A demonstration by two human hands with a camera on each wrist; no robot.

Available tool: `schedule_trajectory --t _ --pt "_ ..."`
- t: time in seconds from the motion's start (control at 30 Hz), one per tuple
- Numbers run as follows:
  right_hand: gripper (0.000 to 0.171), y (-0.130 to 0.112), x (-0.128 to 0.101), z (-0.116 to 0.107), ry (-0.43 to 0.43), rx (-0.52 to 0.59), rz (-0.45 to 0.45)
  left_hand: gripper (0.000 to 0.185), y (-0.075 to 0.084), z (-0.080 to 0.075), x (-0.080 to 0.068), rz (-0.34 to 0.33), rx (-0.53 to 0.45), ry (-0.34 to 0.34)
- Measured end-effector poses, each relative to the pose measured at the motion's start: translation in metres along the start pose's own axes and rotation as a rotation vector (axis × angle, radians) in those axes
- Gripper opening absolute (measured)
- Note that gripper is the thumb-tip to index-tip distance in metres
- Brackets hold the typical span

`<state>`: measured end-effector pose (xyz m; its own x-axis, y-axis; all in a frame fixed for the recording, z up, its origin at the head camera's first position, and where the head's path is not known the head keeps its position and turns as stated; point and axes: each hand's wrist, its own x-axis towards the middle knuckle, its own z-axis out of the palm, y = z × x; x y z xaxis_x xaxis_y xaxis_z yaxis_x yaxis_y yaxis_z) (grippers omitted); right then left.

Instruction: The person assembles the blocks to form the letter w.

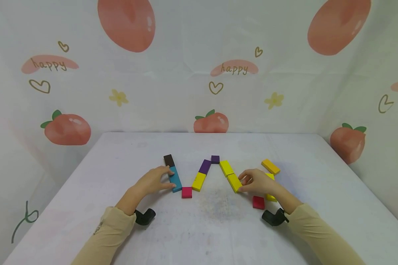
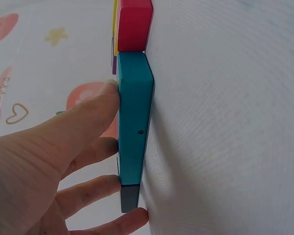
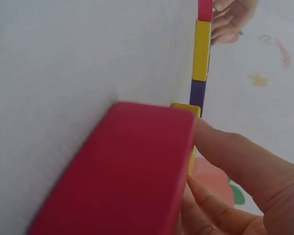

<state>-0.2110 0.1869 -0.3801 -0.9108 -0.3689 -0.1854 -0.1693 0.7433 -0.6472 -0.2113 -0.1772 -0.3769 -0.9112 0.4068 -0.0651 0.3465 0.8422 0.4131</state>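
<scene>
A: Head view?
B: Above the table [image 1: 215,235], set well back, facing forward and down; left hand [image 1: 152,179] and right hand [image 1: 258,182] both framed.
A: Left wrist?
B: Low, rolled sideways, close along the blue block [image 2: 135,117].
A: Right wrist?
B: Low, also rolled; foreground red block [image 3: 120,171] very near, left hand distant.
A: Overlap?
B: All three share the red block beside the blue.

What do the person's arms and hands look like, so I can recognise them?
Both the left hand and right hand are ungloved. The left sleeve is beige, with a small dark marking near its gathered cuff; the right sleeve is matching beige. A black, rounded, bent fitting shows at each wrist.
</scene>
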Motion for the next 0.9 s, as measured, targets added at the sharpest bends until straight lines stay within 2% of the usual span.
schedule_trajectory --t 0.5,0.73,0.9 --pt "0.035 0.0004 0.0012 0.0004 0.0 -0.001 -0.007 0.046 0.0001 -0.0004 0.0 0.001 -0.012 -0.004" --pt "0.036 0.0002 0.0006 -0.0002 -0.001 0.01 -0.007 0.052 -0.0061 0.0007 0.0006 0.044 -0.026 0.014" --pt "0.039 0.0049 -0.0009 -0.0039 0.004 0.017 -0.035 0.046 0.0003 -0.0016 -0.0003 -0.005 -0.038 -0.004"
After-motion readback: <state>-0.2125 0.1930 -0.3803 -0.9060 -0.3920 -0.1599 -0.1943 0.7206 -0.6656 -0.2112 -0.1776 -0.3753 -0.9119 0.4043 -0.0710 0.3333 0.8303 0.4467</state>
